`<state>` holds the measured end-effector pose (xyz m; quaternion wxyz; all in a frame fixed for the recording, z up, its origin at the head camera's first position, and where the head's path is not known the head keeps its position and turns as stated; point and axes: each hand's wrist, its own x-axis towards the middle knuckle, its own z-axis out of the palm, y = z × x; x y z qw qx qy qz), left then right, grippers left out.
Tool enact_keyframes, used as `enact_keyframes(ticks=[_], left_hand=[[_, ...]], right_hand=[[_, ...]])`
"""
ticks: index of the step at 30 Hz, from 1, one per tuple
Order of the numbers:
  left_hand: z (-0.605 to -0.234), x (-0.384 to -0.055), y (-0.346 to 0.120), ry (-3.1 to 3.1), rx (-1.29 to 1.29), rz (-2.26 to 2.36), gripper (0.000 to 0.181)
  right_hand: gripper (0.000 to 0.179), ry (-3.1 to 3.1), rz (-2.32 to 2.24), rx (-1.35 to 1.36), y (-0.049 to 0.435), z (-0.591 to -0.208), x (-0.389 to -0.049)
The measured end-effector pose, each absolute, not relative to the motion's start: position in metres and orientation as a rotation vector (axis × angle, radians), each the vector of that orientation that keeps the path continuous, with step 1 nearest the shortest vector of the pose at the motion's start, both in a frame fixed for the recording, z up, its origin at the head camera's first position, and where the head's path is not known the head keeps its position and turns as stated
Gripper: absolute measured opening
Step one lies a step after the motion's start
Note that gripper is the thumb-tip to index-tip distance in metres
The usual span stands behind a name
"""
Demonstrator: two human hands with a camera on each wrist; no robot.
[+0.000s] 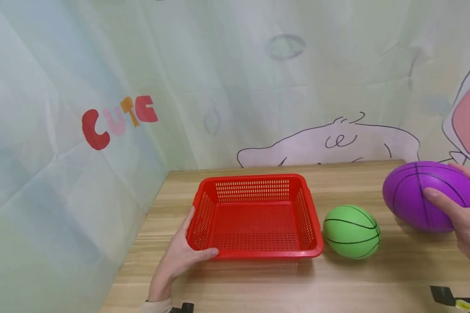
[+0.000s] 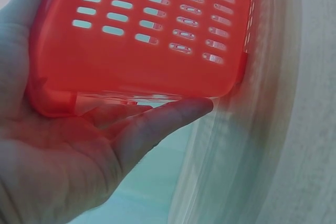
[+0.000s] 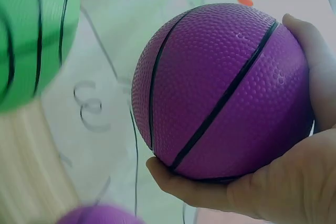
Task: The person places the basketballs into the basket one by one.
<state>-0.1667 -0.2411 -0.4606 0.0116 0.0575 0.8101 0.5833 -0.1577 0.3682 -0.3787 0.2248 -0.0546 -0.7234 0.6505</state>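
A red plastic basket (image 1: 258, 254) with slotted walls stands on the table, nothing inside it. My left hand (image 1: 180, 256) holds its near left corner, with the thumb along the front rim and fingers along the left side. In the left wrist view, that hand (image 2: 79, 156) lies against the slotted wall (image 2: 142, 72). My right hand (image 1: 468, 217) grips a purple ball (image 1: 411, 195) with black lines at the far right. Thumb and fingers spread around the ball (image 3: 220, 93) in the right wrist view. A green ball (image 1: 351, 232) rests just right of the basket.
The wooden table (image 1: 266, 287) meets a printed cloth backdrop (image 1: 235, 87) at its back and left. A second purple rounded surface (image 3: 100, 215) shows at the bottom edge of the right wrist view.
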Motion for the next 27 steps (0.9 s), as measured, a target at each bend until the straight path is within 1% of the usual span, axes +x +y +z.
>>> enact_keyframes(ticks=[1,7,11,15,21,27], left_hand=[[-0.461,-0.167,-0.241,2.526,0.182,1.821,0.130],[-0.462,-0.166,-0.242,2.536,0.173,1.811,0.130],[-0.461,-0.167,-0.242,2.529,0.188,1.818,0.130],[-0.459,-0.167,-0.242,2.527,0.182,1.815,0.130],[-0.458,-0.165,-0.242,2.506,0.164,1.828,0.129],[-0.458,-0.166,-0.241,2.498,0.175,1.836,0.128]], right_hand=[[0.082,-2.005,1.841,-0.136,0.363,-0.376,-0.159],[0.087,-2.310,1.730,-0.129,0.328,-0.355,-0.168],[0.087,-2.376,1.700,-0.094,0.307,-0.344,-0.174],[0.086,-2.328,1.764,-0.013,0.288,-0.337,-0.181],[0.087,-2.151,2.004,0.101,0.263,-0.333,-0.191],[0.085,-2.123,2.076,0.159,0.241,-0.333,-0.197]])
